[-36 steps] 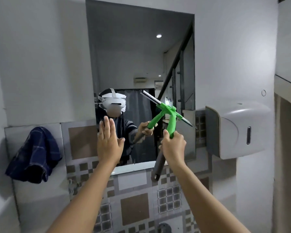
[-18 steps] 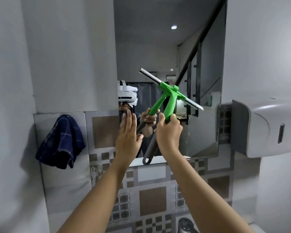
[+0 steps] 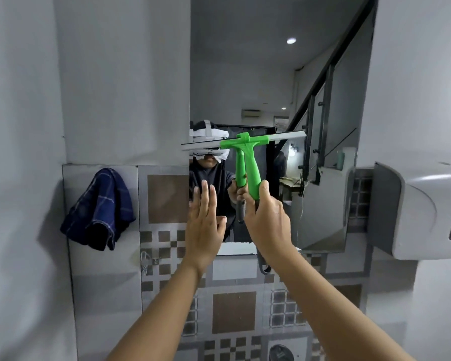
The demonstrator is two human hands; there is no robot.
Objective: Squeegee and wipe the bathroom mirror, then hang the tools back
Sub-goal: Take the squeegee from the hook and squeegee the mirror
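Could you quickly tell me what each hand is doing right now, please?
Left hand: open and flat, holding nothing.
Right hand: closed on the green squeegee.

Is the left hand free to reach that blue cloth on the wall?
Probably yes: the left hand is open and empty by the mirror's left edge, and nothing stands between it and the blue cloth further left.

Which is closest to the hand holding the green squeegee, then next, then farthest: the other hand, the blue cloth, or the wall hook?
From the right hand:
1. Left hand, just beside it, flat at the mirror's edge.
2. Wall hook, lower left on the tiles.
3. Blue cloth, farthest left, hanging on the wall.
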